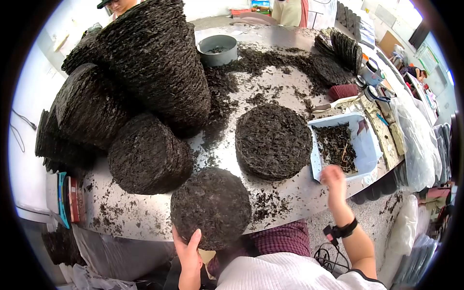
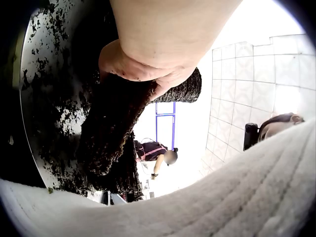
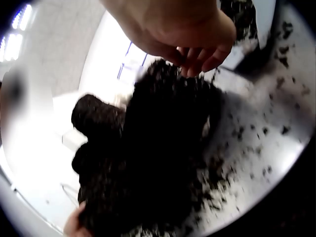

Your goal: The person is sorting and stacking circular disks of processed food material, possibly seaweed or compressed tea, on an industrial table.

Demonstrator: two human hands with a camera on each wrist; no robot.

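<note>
In the head view my left hand (image 1: 189, 255) grips the near edge of a round, dark dried-seaweed sheet (image 1: 210, 208), thumb on its upper face. The left wrist view shows that hand (image 2: 148, 66) over the rough dark edge (image 2: 116, 123) of seaweed. My right hand (image 1: 333, 176), fingers curled, hangs by the near-left rim of a light blue tub (image 1: 369, 145) holding dark scraps. Curled fingers and thumb also show in the right hand (image 3: 200, 44) in the right wrist view, nothing visible between them. A stack of round seaweed sheets (image 1: 274, 140) lies between the hands, farther back.
Tall leaning seaweed stacks (image 1: 154, 63) and a shorter one (image 1: 145, 154) crowd the left. A grey round pan (image 1: 217, 50) stands at the back. Right of it are a brush (image 1: 333, 104) and a red ribbed object (image 1: 343, 92). Loose flakes (image 1: 270, 203) litter the metal table (image 1: 121, 227).
</note>
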